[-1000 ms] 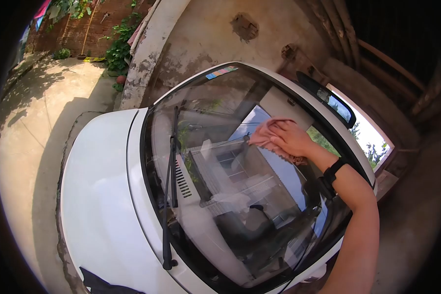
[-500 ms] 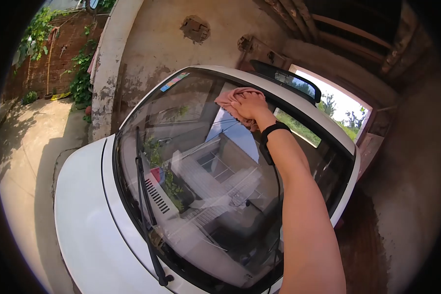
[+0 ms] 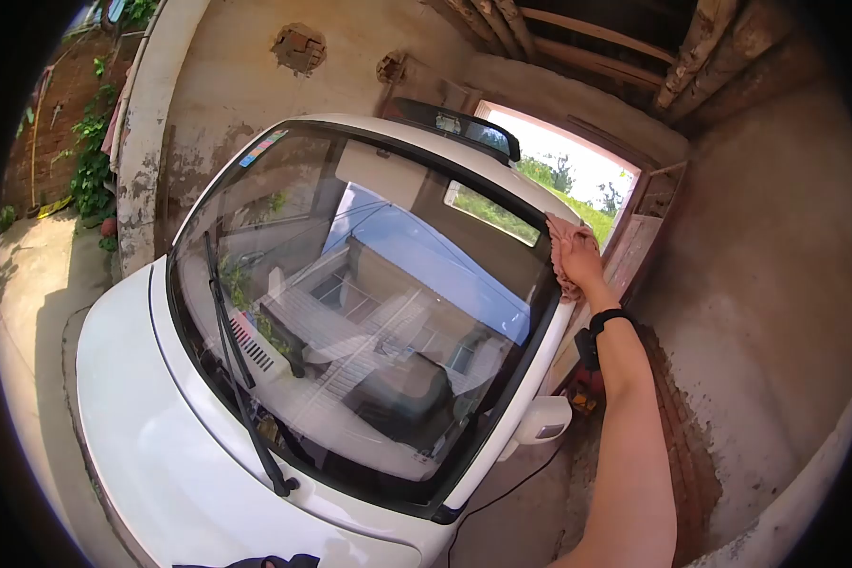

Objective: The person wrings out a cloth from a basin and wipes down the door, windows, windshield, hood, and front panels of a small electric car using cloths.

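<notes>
A white car (image 3: 133, 379) fills the left and middle of the view, its large windshield (image 3: 350, 312) full of reflections. At the glass's right edge, my right hand (image 3: 579, 257) presses a crumpled pink cloth (image 3: 560, 248) against the corner where windshield and side pillar meet. The fingers are closed over the cloth, and part of it hangs below them. A black band circles my right wrist. My left hand cannot be made out; only a dark item (image 3: 298, 560) and a sliver of skin tone show at the bottom edge.
Wipers (image 3: 246, 407) lie at the windshield's base. A side mirror (image 3: 542, 422) juts out at the right, with a dark cable (image 3: 502, 497) on the ground near it. Beyond stand a plastered wall (image 3: 767, 284), a bright window opening (image 3: 568, 166) and roof logs (image 3: 701, 57).
My right hand and the cloth have moved from the upper glass to the windshield's right edge. The view has turned to the right, bringing the side mirror and more wall into sight.
</notes>
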Demonstrator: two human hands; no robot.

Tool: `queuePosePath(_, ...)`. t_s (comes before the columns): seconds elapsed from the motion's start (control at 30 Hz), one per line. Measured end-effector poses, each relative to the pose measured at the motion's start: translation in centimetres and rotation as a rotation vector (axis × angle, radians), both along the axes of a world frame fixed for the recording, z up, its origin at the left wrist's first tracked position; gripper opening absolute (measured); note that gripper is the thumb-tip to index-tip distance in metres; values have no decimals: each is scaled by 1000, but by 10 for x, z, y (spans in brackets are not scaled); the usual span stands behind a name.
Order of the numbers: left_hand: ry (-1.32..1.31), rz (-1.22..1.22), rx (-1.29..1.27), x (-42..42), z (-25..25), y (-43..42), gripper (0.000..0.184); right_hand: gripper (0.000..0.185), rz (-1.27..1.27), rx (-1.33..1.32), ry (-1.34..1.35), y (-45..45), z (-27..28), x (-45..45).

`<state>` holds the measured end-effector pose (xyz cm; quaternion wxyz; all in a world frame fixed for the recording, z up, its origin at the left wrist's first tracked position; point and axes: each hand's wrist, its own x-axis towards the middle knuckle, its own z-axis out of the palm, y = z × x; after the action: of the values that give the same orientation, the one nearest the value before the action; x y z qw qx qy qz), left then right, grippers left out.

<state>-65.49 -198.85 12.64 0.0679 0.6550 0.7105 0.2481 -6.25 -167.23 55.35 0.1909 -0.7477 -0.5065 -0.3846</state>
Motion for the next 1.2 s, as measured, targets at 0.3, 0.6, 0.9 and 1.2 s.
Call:
queuePosePath(0.3, 261, 49, 152, -1, 0, 4, 52, 44, 351, 125, 156, -134, -202, -153)
queuePosePath(0.6, 135, -63, 151, -5, -8, 13, 54, 40, 778, -170, 134, -243, -389, -271)
queuePosePath(0.9, -188, -433, 15, 43, 30, -24, 59, 35, 1088, -72, 742, -254, -330, -300)
queuePosePath(1.2, 343, -244, 17, 4, -15, -78, 69, 42, 1252, -538, -47, -273, -362, -330)
